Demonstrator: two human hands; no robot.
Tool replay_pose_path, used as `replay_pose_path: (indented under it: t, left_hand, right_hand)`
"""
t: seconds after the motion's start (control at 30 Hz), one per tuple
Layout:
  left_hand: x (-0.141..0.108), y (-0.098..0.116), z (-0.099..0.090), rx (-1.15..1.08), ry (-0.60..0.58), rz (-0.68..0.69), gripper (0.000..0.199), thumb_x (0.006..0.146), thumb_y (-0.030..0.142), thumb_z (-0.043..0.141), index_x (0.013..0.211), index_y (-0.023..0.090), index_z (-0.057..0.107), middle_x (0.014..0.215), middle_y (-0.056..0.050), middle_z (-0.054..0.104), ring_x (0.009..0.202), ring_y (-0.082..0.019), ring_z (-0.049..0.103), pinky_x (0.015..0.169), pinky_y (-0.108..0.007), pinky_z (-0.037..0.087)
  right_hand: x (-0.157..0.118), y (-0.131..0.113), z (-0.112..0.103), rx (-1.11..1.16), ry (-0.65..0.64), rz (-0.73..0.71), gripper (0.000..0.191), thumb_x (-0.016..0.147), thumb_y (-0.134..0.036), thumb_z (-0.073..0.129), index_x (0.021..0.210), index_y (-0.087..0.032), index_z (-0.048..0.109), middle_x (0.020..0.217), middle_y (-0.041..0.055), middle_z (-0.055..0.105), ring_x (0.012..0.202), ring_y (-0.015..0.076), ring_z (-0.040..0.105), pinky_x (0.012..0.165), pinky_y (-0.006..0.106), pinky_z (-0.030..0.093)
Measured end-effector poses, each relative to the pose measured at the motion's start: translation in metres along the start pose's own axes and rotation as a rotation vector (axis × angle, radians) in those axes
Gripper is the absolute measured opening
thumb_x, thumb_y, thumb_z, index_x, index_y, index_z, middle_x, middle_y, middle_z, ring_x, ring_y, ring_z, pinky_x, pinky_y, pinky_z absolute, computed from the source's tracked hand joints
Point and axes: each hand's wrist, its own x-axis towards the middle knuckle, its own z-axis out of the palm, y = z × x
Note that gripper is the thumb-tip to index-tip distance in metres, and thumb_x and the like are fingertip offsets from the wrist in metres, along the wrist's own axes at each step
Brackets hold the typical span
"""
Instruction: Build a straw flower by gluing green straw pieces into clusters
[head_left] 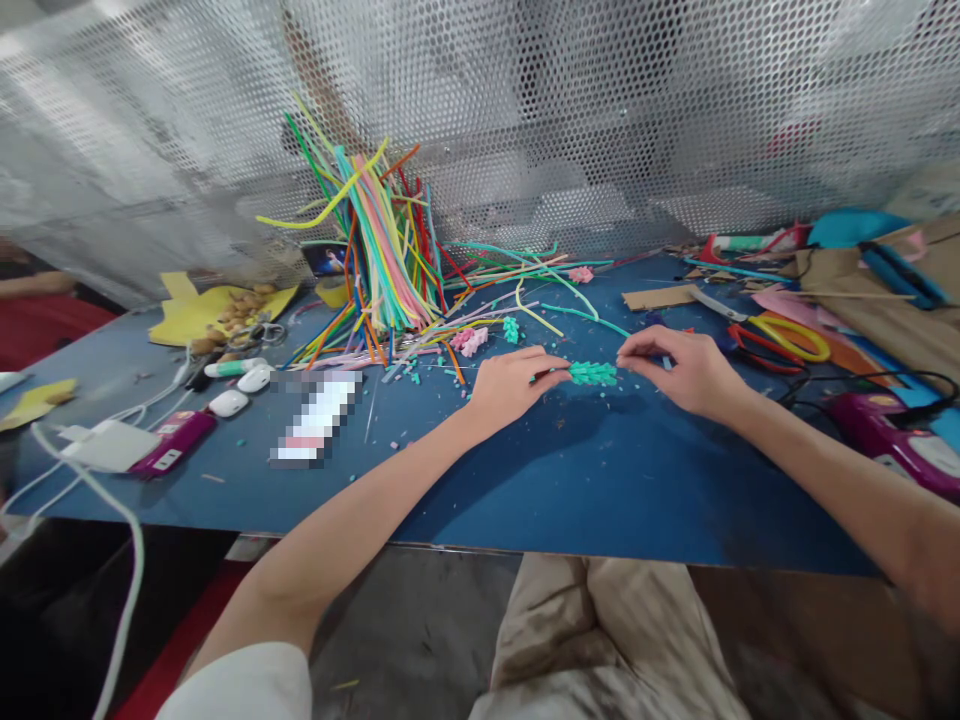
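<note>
Between my two hands, just above the blue table, is a green piece built up of short pipe-cleaner tufts. My left hand pinches its left end between thumb and fingers. At its right end, my right hand has thumb and fingertips pressed together; whether they grip the tip or something thin is too small to tell. Behind the hands lie a small green tufted piece and a pink tufted piece. Loose pipe cleaners are scattered beyond them.
A tall bundle of coloured pipe cleaners stands by the perforated metal screen. Scissors with yellow and red handles lie right, near a purple power strip. Left are a pixelated rectangle, white earbuds and cables.
</note>
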Motion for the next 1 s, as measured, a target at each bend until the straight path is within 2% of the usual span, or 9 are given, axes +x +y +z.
replay_pose_path:
  t: [0.4,0.6,0.87,1.0]
  left_hand:
    - [-0.0013,0.0001,0.0002,-0.022,0.037,0.006,0.033,0.103,0.047,0.047,0.114,0.03,0.074,0.106,0.001,0.075,0.092,-0.011,0.069,0.08,-0.024,0.049]
    - [-0.0018,0.0012,-0.0002,0.015,0.053,-0.004,0.034,0.103,0.048,0.047,0.118,0.032,0.073,0.105,0.0,0.073,0.088,-0.011,0.068,0.074,-0.024,0.048]
    - [-0.0019,-0.0016,0.0024,-0.011,0.126,-0.003,0.034,0.103,0.046,0.049,0.114,0.028,0.075,0.101,0.0,0.072,0.081,-0.011,0.066,0.075,-0.024,0.049]
    - [-0.0018,-0.0021,0.0031,-0.031,0.174,0.028,0.031,0.101,0.045,0.052,0.11,0.026,0.076,0.099,0.0,0.073,0.077,-0.01,0.065,0.07,-0.023,0.048]
  right_hand:
    - [0.0013,-0.0004,-0.0006,0.001,-0.023,-0.029,0.012,0.097,-0.032,0.058,0.102,-0.025,0.066,0.095,0.0044,0.072,0.081,0.0186,0.067,0.073,0.036,0.056]
    - [0.001,-0.0004,-0.0011,-0.027,-0.017,-0.021,0.012,0.096,-0.033,0.059,0.102,-0.025,0.066,0.094,0.0035,0.072,0.078,0.0178,0.066,0.071,0.035,0.056]
    - [-0.0013,0.0003,0.0034,-0.002,0.064,0.084,0.024,0.093,-0.033,0.066,0.114,-0.024,0.061,0.096,0.0038,0.073,0.077,0.0175,0.068,0.072,0.034,0.056]
    - [-0.0003,-0.0049,0.0058,0.049,0.135,0.096,0.024,0.092,-0.032,0.067,0.115,-0.024,0.061,0.094,0.0033,0.073,0.081,0.0179,0.069,0.074,0.034,0.056]
